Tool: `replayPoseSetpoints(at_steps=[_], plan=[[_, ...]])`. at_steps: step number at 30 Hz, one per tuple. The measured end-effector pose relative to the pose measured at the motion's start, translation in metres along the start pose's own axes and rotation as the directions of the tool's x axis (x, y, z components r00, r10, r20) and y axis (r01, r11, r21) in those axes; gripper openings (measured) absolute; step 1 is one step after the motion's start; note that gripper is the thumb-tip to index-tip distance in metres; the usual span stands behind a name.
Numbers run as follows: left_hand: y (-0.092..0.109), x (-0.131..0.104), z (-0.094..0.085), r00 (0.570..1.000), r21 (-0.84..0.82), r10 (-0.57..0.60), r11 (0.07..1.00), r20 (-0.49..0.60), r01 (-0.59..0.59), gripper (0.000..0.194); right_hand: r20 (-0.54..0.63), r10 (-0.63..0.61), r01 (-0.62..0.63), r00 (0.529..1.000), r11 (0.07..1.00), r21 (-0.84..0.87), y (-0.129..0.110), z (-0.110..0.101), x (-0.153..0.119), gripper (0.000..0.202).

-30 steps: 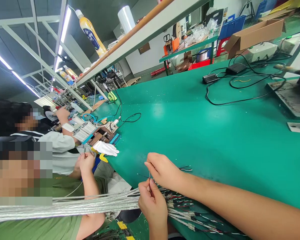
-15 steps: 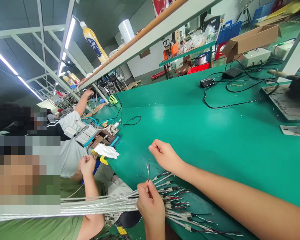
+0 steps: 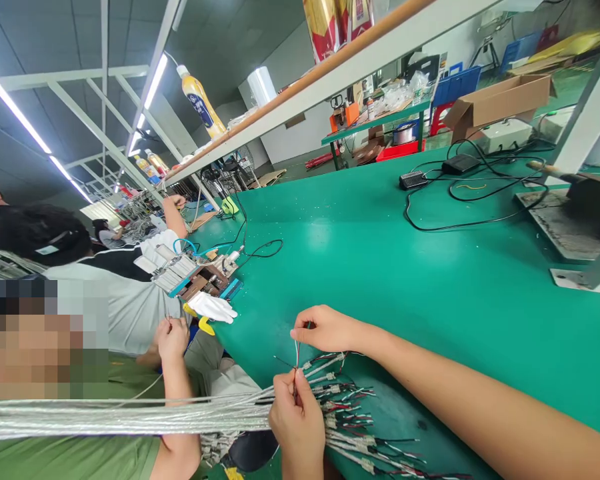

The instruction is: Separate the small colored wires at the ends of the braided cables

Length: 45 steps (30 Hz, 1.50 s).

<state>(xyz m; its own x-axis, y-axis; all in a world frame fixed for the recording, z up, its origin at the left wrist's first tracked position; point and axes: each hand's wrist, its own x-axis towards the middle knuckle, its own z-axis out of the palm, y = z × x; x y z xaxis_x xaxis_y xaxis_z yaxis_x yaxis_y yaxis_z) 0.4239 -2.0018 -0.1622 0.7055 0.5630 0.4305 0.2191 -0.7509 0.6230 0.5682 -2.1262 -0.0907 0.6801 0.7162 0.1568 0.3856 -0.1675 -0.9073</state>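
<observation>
My left hand (image 3: 299,415) pinches one cable near its end, where thin red, white and black wires (image 3: 298,355) stick up from the fingertips. Just above it, my right hand (image 3: 326,329) has thumb and forefinger closed on the tips of the white and red wires; a dark wire juts out to the left, free of it. A bundle of pale sheathed cables (image 3: 190,417) runs in from the left beneath my left hand. Their stripped ends (image 3: 353,407), with black, red and white wires, fan out to the right on the green table (image 3: 380,280).
A co-worker's hand (image 3: 173,339) is at the left, near a white glove (image 3: 213,307) and a small bench machine (image 3: 200,277). Black cords with an adapter (image 3: 460,164) lie at the back right, by a metal stand base (image 3: 565,223). A shelf rail (image 3: 300,107) crosses above.
My right hand has come down and slightly left onto the wire tips, its fingers now pinching them. My left hand keeps its hold on the cable. The view has shifted slightly.
</observation>
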Motion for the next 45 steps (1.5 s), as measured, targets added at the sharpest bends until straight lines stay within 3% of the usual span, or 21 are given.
replayPoseSetpoints(at_steps=[7,11,14,17,22,26,30,34,37,40,45], plan=[[0.005,0.002,-0.002,0.999,-0.019,0.013,1.000,0.049,-0.012,0.015,0.049,0.027,-0.027,0.998,1.000,-0.002,-0.003,0.004,0.000,0.010],[0.008,0.003,-0.002,0.998,-0.010,0.004,1.000,0.060,-0.004,0.013,0.006,-0.160,0.158,0.987,0.973,-0.166,-0.011,-0.001,-0.004,0.008],[0.008,0.003,-0.002,0.998,0.024,-0.009,1.000,0.061,0.007,0.013,0.096,-0.280,0.296,0.955,0.915,-0.275,-0.022,-0.010,-0.010,0.010],[0.009,0.001,-0.002,0.998,0.036,-0.009,0.999,0.054,0.007,0.017,0.149,-0.296,0.331,0.944,0.855,-0.398,-0.033,-0.016,-0.017,0.012],[0.015,-0.004,0.000,0.999,0.034,0.001,0.999,0.038,-0.002,0.025,0.081,-0.156,0.172,0.984,0.762,-0.624,-0.045,-0.006,-0.023,0.010],[0.019,0.006,-0.010,0.999,0.031,0.028,0.999,-0.019,-0.027,0.028,0.019,-0.012,0.022,1.000,0.731,-0.682,-0.052,0.006,-0.026,0.012],[0.014,0.048,-0.038,0.997,0.044,0.032,0.999,-0.074,-0.029,0.031,-0.020,0.086,-0.079,0.996,0.763,-0.642,-0.054,0.015,-0.027,0.009],[0.016,0.094,-0.058,0.987,0.028,0.027,0.999,-0.160,-0.023,0.032,-0.068,0.091,-0.113,0.994,0.751,-0.650,-0.055,0.020,-0.027,0.008],[0.034,0.105,-0.039,0.984,-0.056,0.014,0.998,-0.176,-0.024,0.031,-0.005,0.088,-0.065,0.996,0.701,-0.710,-0.055,0.023,-0.024,0.010],[0.060,0.105,0.005,0.991,-0.172,-0.009,0.985,-0.131,-0.014,0.030,0.147,0.177,-0.020,0.973,0.700,-0.714,-0.046,0.027,-0.007,0.025],[0.092,0.113,0.070,0.996,-0.261,-0.063,0.964,-0.060,0.045,0.020,0.141,0.349,-0.173,0.926,0.727,-0.665,-0.020,0.023,0.020,0.032]])
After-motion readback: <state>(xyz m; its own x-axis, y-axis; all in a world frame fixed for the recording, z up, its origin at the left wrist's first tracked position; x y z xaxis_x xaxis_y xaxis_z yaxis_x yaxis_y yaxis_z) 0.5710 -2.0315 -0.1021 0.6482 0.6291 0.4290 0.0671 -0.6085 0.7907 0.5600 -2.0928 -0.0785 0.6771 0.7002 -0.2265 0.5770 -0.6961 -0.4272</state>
